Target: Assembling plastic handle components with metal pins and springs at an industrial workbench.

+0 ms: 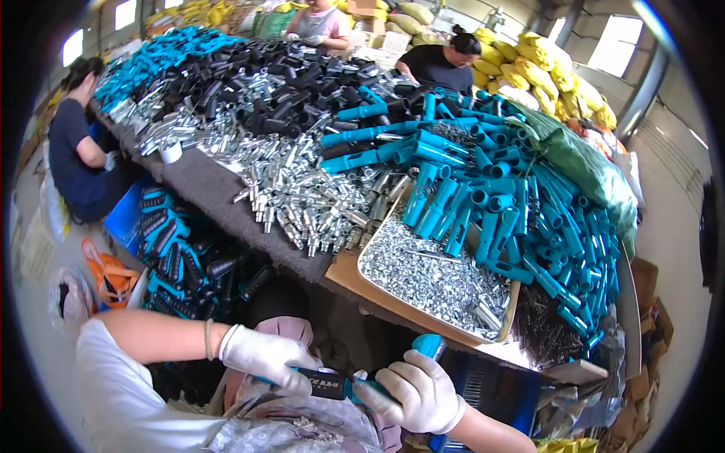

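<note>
One tool [328,385] spans the gap between two gloved grips; the left hand [276,359] is curled round its left end, the right hand [419,389] is wrapped round a teal stretch at the other; both sets of fingers are bent in on it, though how hard they press I cannot tell. Its long axis runs crosswise from grip to grip, just above the apron [302,426]; the black part shows bare between the hands, and the left is the nearer to it, touching it, while the right sits past the teal join. A teal end [428,346] rises beyond the right fingers, pointing up and away from the body; the glove hides whether it belongs to the same piece. Ahead of both grips is the table [208,189]; the tray [515,308] of metal bits [430,283] lies ahead of the right hand, nearer to it than to the left; teal tubes [434,200] are piled beyond that; black-and-teal handles [162,245] lie ahead and left of the left hand, apart from it.
</note>
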### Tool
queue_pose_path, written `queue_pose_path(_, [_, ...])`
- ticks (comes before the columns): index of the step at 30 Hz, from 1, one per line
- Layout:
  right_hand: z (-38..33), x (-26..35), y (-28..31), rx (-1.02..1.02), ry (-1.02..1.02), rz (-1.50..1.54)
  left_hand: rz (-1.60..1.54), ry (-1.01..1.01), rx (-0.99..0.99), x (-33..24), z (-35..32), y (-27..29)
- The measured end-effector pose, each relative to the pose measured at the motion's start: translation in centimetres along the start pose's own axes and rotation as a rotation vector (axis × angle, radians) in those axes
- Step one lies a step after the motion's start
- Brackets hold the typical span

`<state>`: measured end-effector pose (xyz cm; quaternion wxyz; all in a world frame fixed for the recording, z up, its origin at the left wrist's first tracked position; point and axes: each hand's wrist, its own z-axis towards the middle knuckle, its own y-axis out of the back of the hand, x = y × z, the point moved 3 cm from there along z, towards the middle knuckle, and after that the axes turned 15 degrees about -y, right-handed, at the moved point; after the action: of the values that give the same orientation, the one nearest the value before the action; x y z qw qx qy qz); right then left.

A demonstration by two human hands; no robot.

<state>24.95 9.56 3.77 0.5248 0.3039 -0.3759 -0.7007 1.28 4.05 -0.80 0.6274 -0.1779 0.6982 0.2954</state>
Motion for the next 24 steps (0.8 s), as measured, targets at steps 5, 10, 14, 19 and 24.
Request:
queue_pose_path(5, [0.1, -0.6, -0.3, 0.011, 0.128, 0.012, -0.194, 0.148, 0.090, -0.4, -0.1, 0.5])
queue_pose_path(10, [-1.6, -1.9, -2.9, 0.477, -0.704, 0.987, 0.621, 0.269, 0.103, -5.5, 1.2, 1.7])
queue_pose_path(14, [-4.2, -1.3, -4.9, 0.741, -1.231, 1.940, 1.345, -0.023, 0.030, -6.8, 1.5, 0.4])
queue_pose_path(19, [-1.9, -1.1, -2.6, -0.283, -0.885, 1.538, 0.795, 0.395, -0.112, -3.9, 0.1, 1.9])
queue_pose_path(24, [-3.5, -2.2, -5.9, -0.436, -1.180, 1.791, 0.856, -0.011, -0.145, -3.5, -0.7, -1.7])
